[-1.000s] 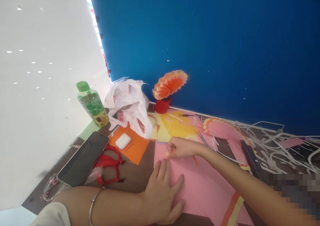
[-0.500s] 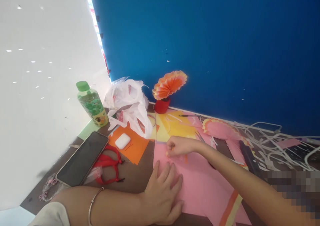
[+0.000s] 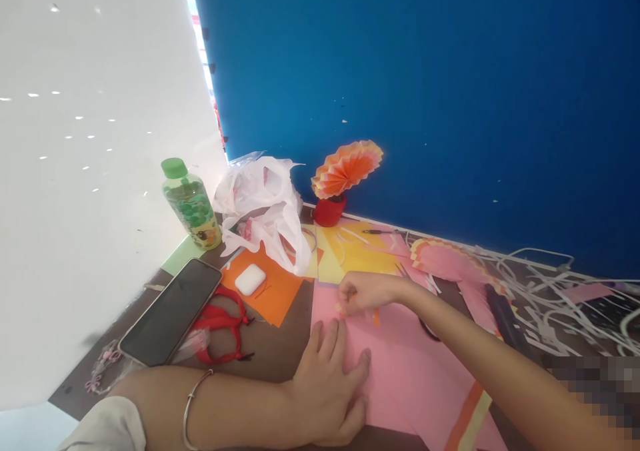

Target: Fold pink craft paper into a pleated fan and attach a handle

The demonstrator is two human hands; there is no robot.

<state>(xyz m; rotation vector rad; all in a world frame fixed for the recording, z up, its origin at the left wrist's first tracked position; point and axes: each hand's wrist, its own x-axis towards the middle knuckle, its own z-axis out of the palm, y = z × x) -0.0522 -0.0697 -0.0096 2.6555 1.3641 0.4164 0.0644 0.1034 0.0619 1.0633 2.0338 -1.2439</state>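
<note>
My left hand (image 3: 327, 388) lies with its fingers apart on the left edge of a large pink paper sheet (image 3: 400, 371). Just beyond its fingertips, my right hand (image 3: 363, 293) is closed at the sheet's upper left. A small orange piece shows at its curled fingers; what exactly they pinch is too small to make out. An orange scrap (image 3: 377, 317) lies beneath my right wrist. A strip with orange and cream bands (image 3: 470, 414) rests on the sheet's lower right. Part of a dark scissor handle (image 3: 429, 330) shows behind my right forearm.
Yellow paper (image 3: 350, 254), orange paper (image 3: 277, 291) with a white case (image 3: 250, 279), a phone (image 3: 171, 312), red straps (image 3: 225, 324), a green-capped bottle (image 3: 193, 204), white bags (image 3: 265, 198), a pleated paper fan (image 3: 349, 169) and tangled cables (image 3: 545, 298) surround the sheet.
The whole view has shifted slightly, so things appear a little farther right. The fingers of my left hand have drawn a little closer together; my right hand stays closed in the same place.
</note>
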